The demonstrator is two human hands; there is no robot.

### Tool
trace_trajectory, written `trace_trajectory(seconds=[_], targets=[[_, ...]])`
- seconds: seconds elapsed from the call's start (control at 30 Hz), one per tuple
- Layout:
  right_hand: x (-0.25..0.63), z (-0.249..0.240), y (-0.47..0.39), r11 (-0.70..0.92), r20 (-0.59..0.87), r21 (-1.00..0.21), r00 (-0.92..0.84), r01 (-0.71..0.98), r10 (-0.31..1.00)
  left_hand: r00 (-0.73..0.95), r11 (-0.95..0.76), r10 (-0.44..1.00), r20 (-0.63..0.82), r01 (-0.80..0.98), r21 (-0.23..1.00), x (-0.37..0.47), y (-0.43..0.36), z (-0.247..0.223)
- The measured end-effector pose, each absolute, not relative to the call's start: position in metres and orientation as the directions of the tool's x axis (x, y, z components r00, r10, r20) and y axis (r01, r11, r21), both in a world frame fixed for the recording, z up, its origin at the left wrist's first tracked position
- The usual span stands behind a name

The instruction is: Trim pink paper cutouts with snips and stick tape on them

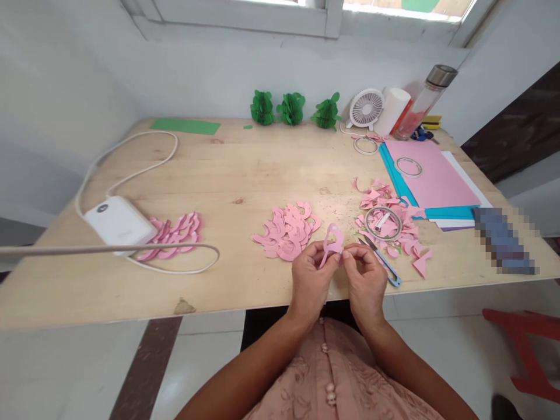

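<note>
Head view, cutout (336,240): 1, up between both hands above the tabletop (238,175) front edge, close to the body; likely there for a good look at a small part.
Left hand (311,277): grip pinched narrow, holding the cutout's left side; seems to be the steadying side.
Right hand (366,277): grip pinched at the cutout's right edge, fingertips close to the left ones; probably fine fingertip control. Any extra bit in there: too small to tell.
Snips (388,266): 1, just beside the right hand, blades toward the scraps; reads as parked within reach.
Near pile (289,230): 1 heap of pink curved pieces just beyond the left hand; overlapped, no exact count.
Scraps (409,227): 1 heap, right of the near pile with a gap, presumably so offcuts don't mix. Too many to count.
Tape rings (383,240): 3; one on the scraps, one on the pink sheet, one near the fan.
Far-left pile (181,233): 1, well apart from the near pile, against the power bank (120,221) (1).
Pink sheet (441,181): 1, atop blue and white sheets; stacked flat, perhaps to save room.
Green balls (262,109): 3, in a row along the wall, likely out of the way.
Fan (366,109): 1, back right, facing the work.
Bottle (420,108): 1, back right.
</note>
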State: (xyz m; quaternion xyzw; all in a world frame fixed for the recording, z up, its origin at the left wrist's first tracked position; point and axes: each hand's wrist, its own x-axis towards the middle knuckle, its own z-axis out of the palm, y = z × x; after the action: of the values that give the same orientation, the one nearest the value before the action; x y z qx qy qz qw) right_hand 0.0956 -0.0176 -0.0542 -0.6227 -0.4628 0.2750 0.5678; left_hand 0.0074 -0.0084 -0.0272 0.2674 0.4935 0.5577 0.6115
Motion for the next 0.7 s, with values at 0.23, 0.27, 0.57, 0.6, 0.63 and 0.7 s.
trace_trajectory(seconds=[0.23, 0.27, 0.57, 0.6, 0.63, 0.7], targets=[[0.0959, -0.0518, -0.0182, 0.076, 0.201, -0.95, 0.404, 0.304, 0.893, -0.106, 0.213, 0.957, -0.27, -0.378, 0.901, 0.0058, -0.0099, -0.0312], [0.096, -0.0516, -0.0184, 0.076, 0.201, -0.949, 0.402, 0.307, 0.893, -0.108, 0.207, 0.959, -0.263, -0.368, 0.906, 0.0054, -0.0099, -0.0316], [0.0969, -0.05, -0.0192, 0.082, 0.211, -0.94, 0.375, 0.332, 0.903, -0.08, 0.188, 0.971, -0.227, -0.339, 0.922, 0.0029, -0.0095, -0.0365], [0.097, -0.0499, -0.0191, 0.083, 0.213, -0.939, 0.375, 0.333, 0.902, -0.077, 0.188, 0.971, -0.225, -0.334, 0.924, 0.0026, -0.0095, -0.0369], [0.097, -0.0498, -0.0191, 0.084, 0.214, -0.939, 0.376, 0.333, 0.901, -0.076, 0.19, 0.971, -0.227, -0.33, 0.925, 0.0024, -0.0095, -0.0372], [0.0971, -0.0498, -0.0192, 0.086, 0.219, -0.936, 0.374, 0.341, 0.901, -0.078, 0.201, 0.968, -0.238, -0.325, 0.924, 0.0022, -0.0096, -0.0373]])
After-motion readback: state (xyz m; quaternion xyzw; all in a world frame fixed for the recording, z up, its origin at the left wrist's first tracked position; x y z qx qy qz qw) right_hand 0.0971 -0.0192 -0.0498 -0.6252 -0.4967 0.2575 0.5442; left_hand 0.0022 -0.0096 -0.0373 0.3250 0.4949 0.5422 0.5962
